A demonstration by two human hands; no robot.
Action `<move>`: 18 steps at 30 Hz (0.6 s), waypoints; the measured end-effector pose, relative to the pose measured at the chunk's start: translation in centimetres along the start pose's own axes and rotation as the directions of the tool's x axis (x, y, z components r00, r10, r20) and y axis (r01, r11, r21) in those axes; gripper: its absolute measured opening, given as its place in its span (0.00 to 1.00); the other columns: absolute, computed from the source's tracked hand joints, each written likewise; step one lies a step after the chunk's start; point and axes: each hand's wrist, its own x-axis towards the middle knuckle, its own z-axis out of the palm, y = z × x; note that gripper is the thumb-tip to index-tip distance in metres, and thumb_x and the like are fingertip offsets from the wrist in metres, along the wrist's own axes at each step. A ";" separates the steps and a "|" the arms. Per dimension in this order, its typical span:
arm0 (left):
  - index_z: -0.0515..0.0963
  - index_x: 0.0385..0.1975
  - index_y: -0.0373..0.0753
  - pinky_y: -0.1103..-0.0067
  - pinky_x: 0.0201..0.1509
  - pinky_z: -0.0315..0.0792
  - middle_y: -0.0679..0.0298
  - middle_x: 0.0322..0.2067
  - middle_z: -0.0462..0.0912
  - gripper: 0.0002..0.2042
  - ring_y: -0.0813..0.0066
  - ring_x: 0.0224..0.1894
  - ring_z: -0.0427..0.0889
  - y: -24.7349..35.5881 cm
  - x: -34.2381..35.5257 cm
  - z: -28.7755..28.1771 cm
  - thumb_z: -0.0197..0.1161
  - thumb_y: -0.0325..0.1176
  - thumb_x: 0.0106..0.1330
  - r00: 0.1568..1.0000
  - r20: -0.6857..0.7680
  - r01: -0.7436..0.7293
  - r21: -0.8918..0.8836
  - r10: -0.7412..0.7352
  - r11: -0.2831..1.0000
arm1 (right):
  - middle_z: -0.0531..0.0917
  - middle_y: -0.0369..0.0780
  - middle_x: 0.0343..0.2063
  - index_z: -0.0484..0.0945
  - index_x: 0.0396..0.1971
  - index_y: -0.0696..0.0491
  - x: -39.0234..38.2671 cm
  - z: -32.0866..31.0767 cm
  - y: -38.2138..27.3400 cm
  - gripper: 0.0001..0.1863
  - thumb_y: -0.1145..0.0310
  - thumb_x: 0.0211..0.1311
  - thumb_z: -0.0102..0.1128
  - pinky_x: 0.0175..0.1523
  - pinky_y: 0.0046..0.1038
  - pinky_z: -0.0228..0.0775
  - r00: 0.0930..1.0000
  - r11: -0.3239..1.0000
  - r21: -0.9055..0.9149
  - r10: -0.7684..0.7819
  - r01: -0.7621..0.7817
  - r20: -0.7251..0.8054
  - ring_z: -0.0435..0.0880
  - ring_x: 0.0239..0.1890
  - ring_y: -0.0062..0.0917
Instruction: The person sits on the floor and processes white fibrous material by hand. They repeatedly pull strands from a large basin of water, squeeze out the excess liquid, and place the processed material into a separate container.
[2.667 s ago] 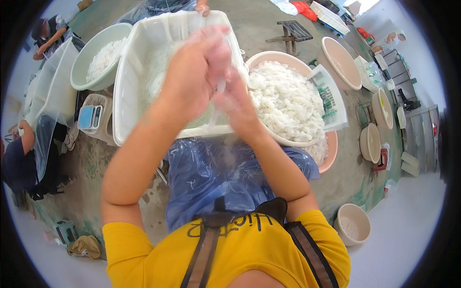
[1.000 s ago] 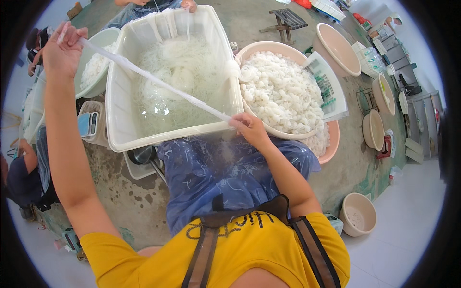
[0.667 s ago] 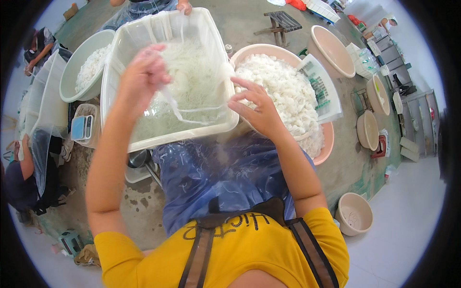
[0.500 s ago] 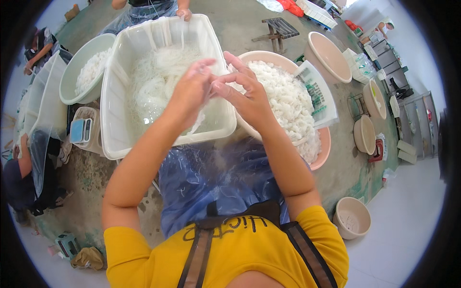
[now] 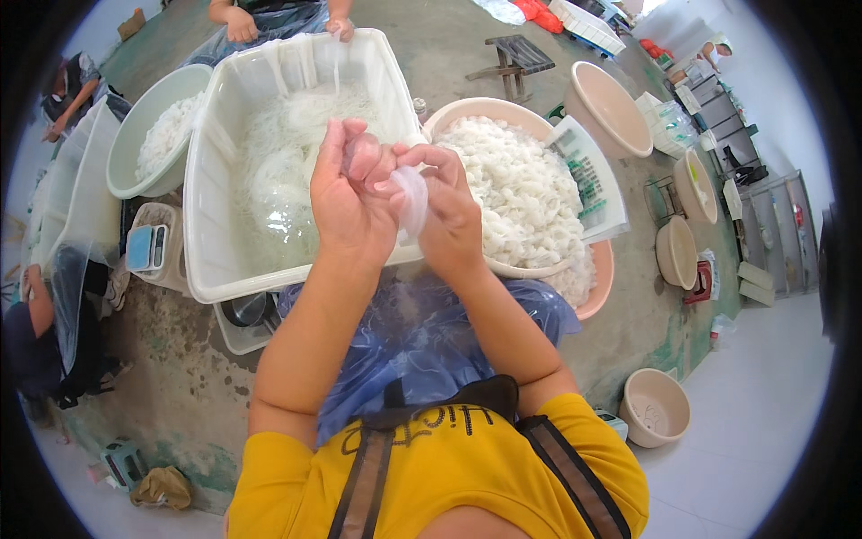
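A small bundle of fine, translucent white noodle-like strands (image 5: pixel 411 199) is held between my hands, above the near right part of a white tub (image 5: pixel 199 225). My left hand (image 5: pixel 355 198) is closed around part of it, with the palm turned up and strands over the fingers. With thumb and fingers closed, my right hand (image 5: pixel 447 211) grips the bundle's right side. Inside the tub, a tangled mass of the same kind of strands (image 5: pixel 283 171) lies in cloudy water. Right of my hands, a pinkish basin (image 5: pixel 489 106) is heaped with white strand bundles (image 5: pixel 525 189).
A co-worker's hands (image 5: pixel 242 25) rest at the tub's far rim. To the left stand a pale green basin (image 5: pixel 121 162) and a scale (image 5: pixel 148 247). A printed white bag (image 5: pixel 597 184) leans on the heap. Farther right are an upright basin (image 5: pixel 611 108) and a folding stool (image 5: pixel 521 56).
My hands have come nearer and closed in, and the strands are now gathered into a bundle between them. The co-worker's second hand has appeared at the tub's far rim.
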 end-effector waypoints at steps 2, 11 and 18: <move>0.68 0.32 0.39 0.81 0.38 0.67 0.73 0.12 0.56 0.11 0.82 0.15 0.56 -0.6 -0.4 -0.5 0.43 0.39 0.69 1.000 -0.029 0.009 -0.056 -0.011 0.998 | 0.71 0.41 0.46 0.79 0.28 0.60 -0.6 0.3 -1.2 0.05 0.77 0.49 0.59 0.42 0.22 0.66 0.998 0.998 -0.040 0.047 -0.048 -0.041 0.74 0.32 0.23; 0.68 0.39 0.38 0.82 0.49 0.60 0.68 0.31 0.69 0.09 0.81 0.40 0.66 -1.7 -4.1 -2.5 0.52 0.35 0.64 0.981 0.110 -0.175 0.860 0.159 0.479 | 0.80 0.38 0.30 0.80 0.24 0.55 -0.3 -3.3 -1.8 0.05 0.76 0.45 0.60 0.48 0.29 0.66 0.979 0.771 -0.627 -0.194 0.110 -0.066 0.77 0.40 0.32; 0.64 0.43 0.38 0.85 0.42 0.63 0.67 0.31 0.71 0.12 0.85 0.36 0.68 -2.5 -5.5 -2.3 0.55 0.28 0.62 0.929 0.253 0.000 0.729 -0.270 0.684 | 0.79 0.41 0.27 0.77 0.26 0.59 -1.6 -5.2 -3.4 0.06 0.72 0.55 0.54 0.35 0.26 0.72 0.956 0.977 -0.157 0.096 -0.144 -0.277 0.79 0.26 0.28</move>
